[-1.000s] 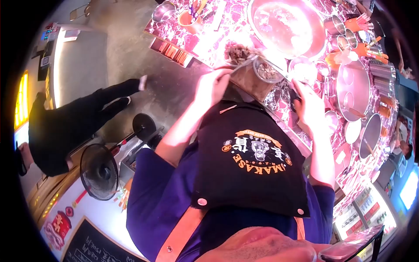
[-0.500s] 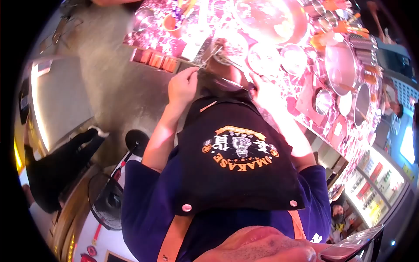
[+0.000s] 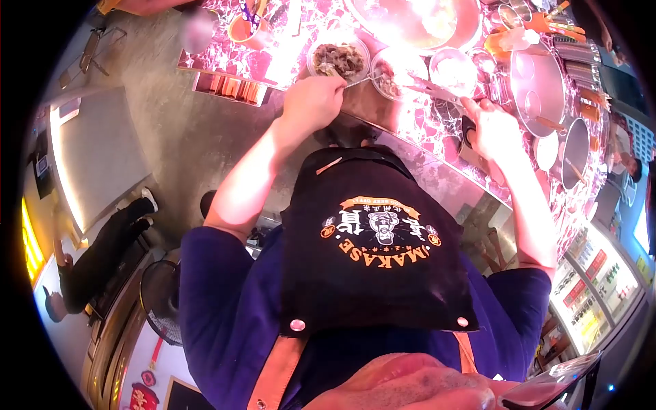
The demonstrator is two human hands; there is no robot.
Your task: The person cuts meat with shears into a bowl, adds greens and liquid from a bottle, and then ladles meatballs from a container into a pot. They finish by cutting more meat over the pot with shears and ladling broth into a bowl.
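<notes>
My left hand (image 3: 314, 102) has its fingers pinched together at the near edge of a round bowl (image 3: 311, 60) of chopped brown meat (image 3: 339, 61). What lies between those fingertips is hidden. Farther right, my right hand (image 3: 495, 130) is closed around a long flat metal tool (image 3: 437, 90), which looks like a knife, its index finger stretched along it. The tool points left over the counter, and glare blurs its shape. A second bowl (image 3: 388, 80) with pale meat stands between my hands, beside a third, overexposed bowl (image 3: 454, 70).
A large round pan (image 3: 355, 12) glows at the back of the marbled counter (image 3: 424, 126). An orange cup (image 3: 249, 33) of utensils stands left. Pots (image 3: 536, 85) crowd the right side. A person in black (image 3: 109, 249) is at far left. A fan (image 3: 160, 301) stands behind.
My right hand has moved right with the tool, away from the left bowl. My left hand has come forward and right to that bowl's edge. The meat now shows plainly.
</notes>
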